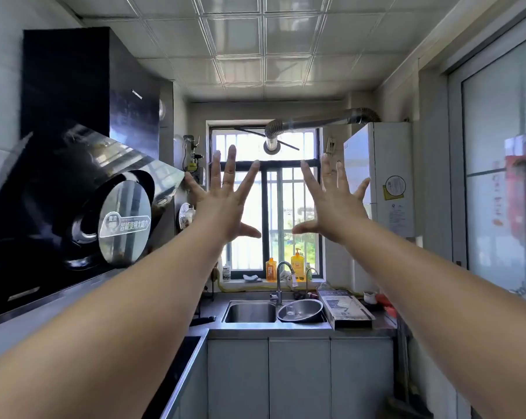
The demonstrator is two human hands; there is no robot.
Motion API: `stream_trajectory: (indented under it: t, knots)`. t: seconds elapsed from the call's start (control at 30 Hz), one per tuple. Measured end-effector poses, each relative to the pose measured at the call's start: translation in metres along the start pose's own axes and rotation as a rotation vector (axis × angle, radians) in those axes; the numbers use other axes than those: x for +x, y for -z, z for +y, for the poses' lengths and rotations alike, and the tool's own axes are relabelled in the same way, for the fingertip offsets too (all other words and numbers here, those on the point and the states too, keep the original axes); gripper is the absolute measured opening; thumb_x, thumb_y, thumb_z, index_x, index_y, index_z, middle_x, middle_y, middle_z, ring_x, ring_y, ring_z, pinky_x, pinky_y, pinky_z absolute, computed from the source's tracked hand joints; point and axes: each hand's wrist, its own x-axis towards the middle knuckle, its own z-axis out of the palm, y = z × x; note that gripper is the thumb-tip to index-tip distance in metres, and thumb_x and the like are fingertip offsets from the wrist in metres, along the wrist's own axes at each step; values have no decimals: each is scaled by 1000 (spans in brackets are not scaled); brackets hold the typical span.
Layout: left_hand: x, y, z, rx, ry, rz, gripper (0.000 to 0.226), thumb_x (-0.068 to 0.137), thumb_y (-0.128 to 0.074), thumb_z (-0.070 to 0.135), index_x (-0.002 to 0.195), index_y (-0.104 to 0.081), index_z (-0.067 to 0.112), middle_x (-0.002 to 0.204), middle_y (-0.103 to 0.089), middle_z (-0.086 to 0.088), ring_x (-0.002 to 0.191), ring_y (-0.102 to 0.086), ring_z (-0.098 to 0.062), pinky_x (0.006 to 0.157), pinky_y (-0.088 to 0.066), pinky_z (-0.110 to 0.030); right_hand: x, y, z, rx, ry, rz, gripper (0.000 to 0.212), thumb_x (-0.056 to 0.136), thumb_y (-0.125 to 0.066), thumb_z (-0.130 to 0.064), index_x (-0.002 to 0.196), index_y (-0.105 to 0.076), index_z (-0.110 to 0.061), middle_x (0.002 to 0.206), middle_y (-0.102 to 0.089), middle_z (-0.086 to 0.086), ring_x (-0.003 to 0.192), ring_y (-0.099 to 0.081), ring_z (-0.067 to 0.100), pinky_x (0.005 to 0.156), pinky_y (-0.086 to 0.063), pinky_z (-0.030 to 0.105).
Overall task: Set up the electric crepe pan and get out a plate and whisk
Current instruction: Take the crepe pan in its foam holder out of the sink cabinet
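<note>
Reaching both arms straight out, we hold our left hand (225,204) and right hand (331,207) up at the centre of the frame, fingers spread wide, palms away from us, gripping nothing. They stand side by side with a gap between the thumbs, in front of the barred window (264,201).

A black range hood (74,176) fills the left side of the frame, jutting out beside our left forearm. A white water heater (379,176) hangs at the right, with a metal duct (319,120) running from it across the top of the window.

Lower centre, a steel sink (249,311) sits under a tap (281,279), and a metal bowl (301,309) rests tilted in the basin beside it. A flat cardboard box (344,308) lies on the counter just right of the bowl. Two orange bottles (298,264) stand on the sill.

We cannot see a crepe pan, plate or whisk from here.
</note>
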Motion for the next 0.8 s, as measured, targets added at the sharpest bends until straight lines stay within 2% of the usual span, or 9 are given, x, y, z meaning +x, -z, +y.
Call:
stream_trajectory:
  t: [0.13,0.37,0.57,0.8]
  knots:
    - [47,-51,26,-31,-4,9,139,57,-59,85,139,42,34,138,56,-10,123,52,-34,100,0,-81,43,-45,32,2,5,7,132,65,-62,-78,149,29,-33,159,32,8,148,21,37,107,0,76]
    - [119,-141,59,-38,28,4,141,55,-59,86,139,42,36,146,50,-11,139,38,-39,99,2,-81,121,-134,62,19,52,-14,130,67,-61,-78,149,30,-34,158,32,8,149,19,37,107,-2,76]
    - [174,-199,63,9,18,8,140,56,-61,84,141,38,35,147,47,-11,141,35,-38,101,-1,-81,174,-198,75,29,70,-8,130,67,-64,-75,149,28,-34,159,32,7,148,22,36,108,0,75]
    - [243,-297,45,26,7,40,138,57,-61,83,141,37,35,152,41,-10,142,31,-38,101,-2,-81,251,-290,71,44,59,16,129,67,-65,-73,150,25,-33,159,31,8,148,21,36,106,3,75]
